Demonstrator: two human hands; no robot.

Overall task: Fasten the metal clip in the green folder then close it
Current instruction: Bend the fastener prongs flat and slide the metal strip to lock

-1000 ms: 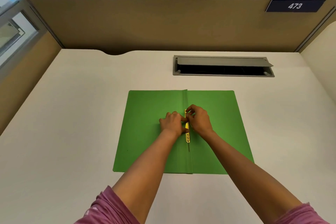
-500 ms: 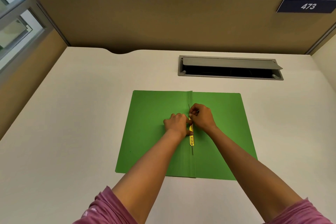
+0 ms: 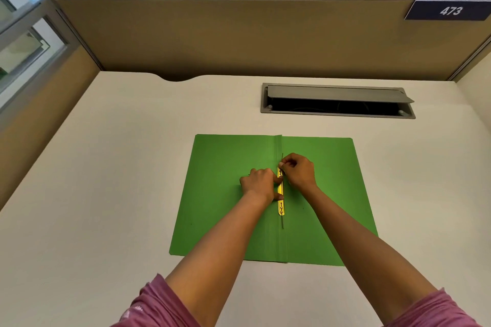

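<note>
A green folder (image 3: 225,194) lies open and flat on the desk, its spine running away from me down the middle. A gold metal clip (image 3: 281,206) lies along the spine, with thin prongs showing past its far and near ends. My left hand (image 3: 259,183) presses on the clip's middle from the left, fingers curled. My right hand (image 3: 299,170) pinches the clip's far end, by the far prong. The hands hide the clip's upper half.
A grey cable hatch (image 3: 337,101) with its lid raised is set in the desk beyond the folder. Brown partition walls (image 3: 239,34) enclose the desk at the back and left. A sign reading 473 (image 3: 450,10) hangs at the upper right.
Both hands stay on the clip. My right hand has shifted a little toward the clip's far end. The far prong, hidden a second ago, shows beyond my fingers.
</note>
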